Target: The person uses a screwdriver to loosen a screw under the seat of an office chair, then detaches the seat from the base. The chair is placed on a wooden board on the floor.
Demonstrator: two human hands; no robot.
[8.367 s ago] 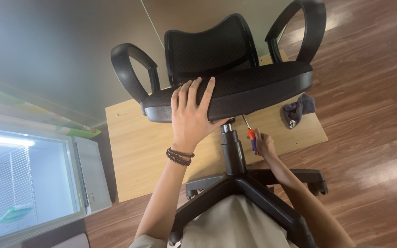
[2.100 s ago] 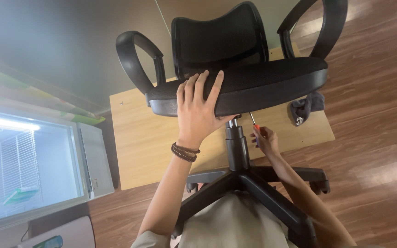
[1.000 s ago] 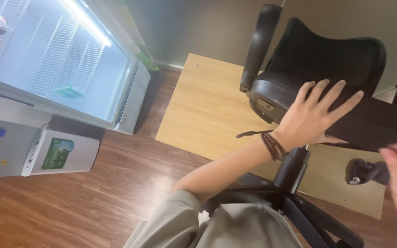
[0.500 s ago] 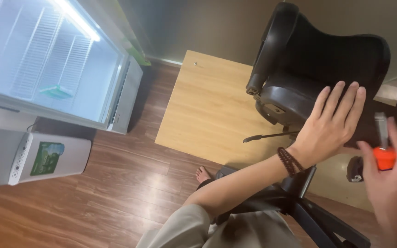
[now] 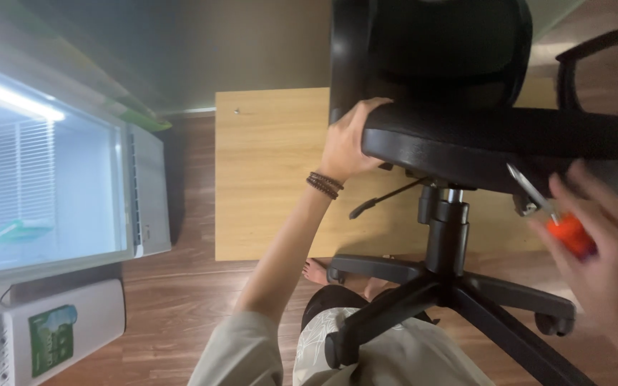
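left hand: we see it curled over the left front corner of the chair seat, fingers folded round the edge, where half a second ago the palm lay flat on top with fingers spread.
right hand: blurred, closed around the orange handle of the screwdriver, whose metal shaft now points up and left toward the seat's underside; earlier the tool stood upright, clear of the seat.
chair: black, upright on its star base, gas column under the seat, lever jutting left.
meaning: we judge the left hand now steadies the seat while the tip nears a fitting beneath it; contact cannot be told.
surroundings: wooden board on the floor beneath, lit cabinet at left.
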